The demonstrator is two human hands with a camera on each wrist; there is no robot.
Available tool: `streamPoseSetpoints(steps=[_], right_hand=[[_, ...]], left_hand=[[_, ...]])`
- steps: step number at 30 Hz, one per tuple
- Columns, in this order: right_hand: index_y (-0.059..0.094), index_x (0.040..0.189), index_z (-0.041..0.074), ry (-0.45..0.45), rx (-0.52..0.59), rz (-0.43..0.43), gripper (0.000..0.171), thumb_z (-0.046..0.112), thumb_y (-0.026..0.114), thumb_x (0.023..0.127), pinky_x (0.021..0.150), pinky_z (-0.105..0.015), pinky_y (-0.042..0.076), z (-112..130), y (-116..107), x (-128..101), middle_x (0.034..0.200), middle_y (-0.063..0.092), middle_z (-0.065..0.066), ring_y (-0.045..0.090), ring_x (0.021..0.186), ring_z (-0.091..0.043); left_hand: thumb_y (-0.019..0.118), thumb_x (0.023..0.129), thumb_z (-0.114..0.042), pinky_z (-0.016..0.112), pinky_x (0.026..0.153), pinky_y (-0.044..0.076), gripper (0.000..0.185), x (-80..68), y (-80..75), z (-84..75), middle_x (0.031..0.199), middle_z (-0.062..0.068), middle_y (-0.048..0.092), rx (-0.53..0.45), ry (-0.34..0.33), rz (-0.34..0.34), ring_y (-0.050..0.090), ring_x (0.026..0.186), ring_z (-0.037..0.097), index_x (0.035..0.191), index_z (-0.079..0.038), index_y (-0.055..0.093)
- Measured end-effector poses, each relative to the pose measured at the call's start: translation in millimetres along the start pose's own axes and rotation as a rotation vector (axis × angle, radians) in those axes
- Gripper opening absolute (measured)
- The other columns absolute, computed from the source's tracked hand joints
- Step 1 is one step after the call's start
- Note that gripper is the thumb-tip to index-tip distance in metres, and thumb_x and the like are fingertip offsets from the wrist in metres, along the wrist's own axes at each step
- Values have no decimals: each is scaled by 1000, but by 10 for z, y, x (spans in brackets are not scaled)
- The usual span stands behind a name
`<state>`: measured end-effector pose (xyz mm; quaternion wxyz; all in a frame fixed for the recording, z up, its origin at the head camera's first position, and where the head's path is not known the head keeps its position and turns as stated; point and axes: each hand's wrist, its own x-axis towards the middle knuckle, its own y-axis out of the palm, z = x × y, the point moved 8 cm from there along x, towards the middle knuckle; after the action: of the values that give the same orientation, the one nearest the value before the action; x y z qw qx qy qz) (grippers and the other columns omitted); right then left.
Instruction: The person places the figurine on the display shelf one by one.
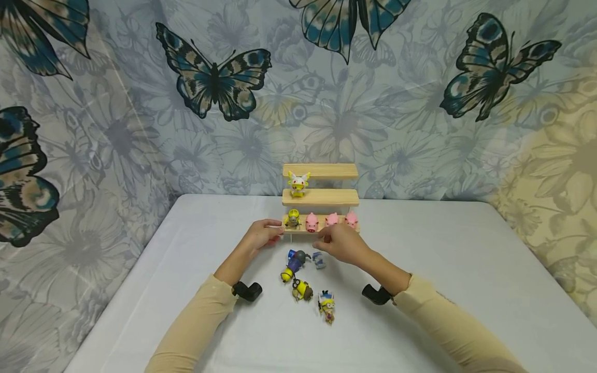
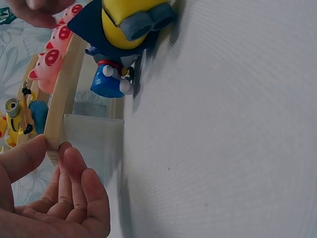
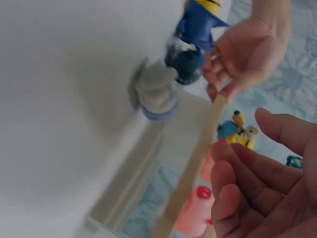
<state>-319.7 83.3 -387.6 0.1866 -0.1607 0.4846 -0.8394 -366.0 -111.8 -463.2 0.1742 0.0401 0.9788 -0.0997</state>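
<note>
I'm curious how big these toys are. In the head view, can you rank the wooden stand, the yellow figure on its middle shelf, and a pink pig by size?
1. Wooden stand, clearly largest.
2. Yellow figure on the middle shelf.
3. Pink pig, slightly smaller, though the two are close and the pig sits a little nearer the camera, so that order is unsure.

Both forearms stretched forward, left grip (image 1: 262, 235) and right grip (image 1: 340, 242) close together, fingers loosely curved.

A white table (image 1: 443, 269) is seen carrying a wooden stepped shelf (image 1: 320, 198), with four toy figures (image 1: 303, 289) laid before it.
</note>
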Motion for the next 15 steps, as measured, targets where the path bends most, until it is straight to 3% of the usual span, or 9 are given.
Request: streamPoseSetpoints(steps=[6,11,15], right_hand=[[75,100,0,39,-104,48,33,28,77,84,54,-24,45,-19,185,6,76,71,-5,56,60,-10],[76,99,2,95,-191,59,35,33,78,81,68,-34,53,-44,279,1,89,76,-9,66,71,-17],[75,85,5,161,-208,82,30,35,79,81,55,-28,42,-80,340,-3,67,68,-2,53,58,-12]], left_hand=[[65,94,-17,28,74,53,36,-7,2,-22,106,10,72,4,-1,-1,65,79,13,128,-6,61],[65,94,-17,27,73,53,37,-4,10,-16,106,10,72,10,3,0,64,79,12,128,-5,60],[65,94,-17,26,72,53,36,2,8,-6,104,9,72,10,5,-2,64,78,12,128,-5,61]])
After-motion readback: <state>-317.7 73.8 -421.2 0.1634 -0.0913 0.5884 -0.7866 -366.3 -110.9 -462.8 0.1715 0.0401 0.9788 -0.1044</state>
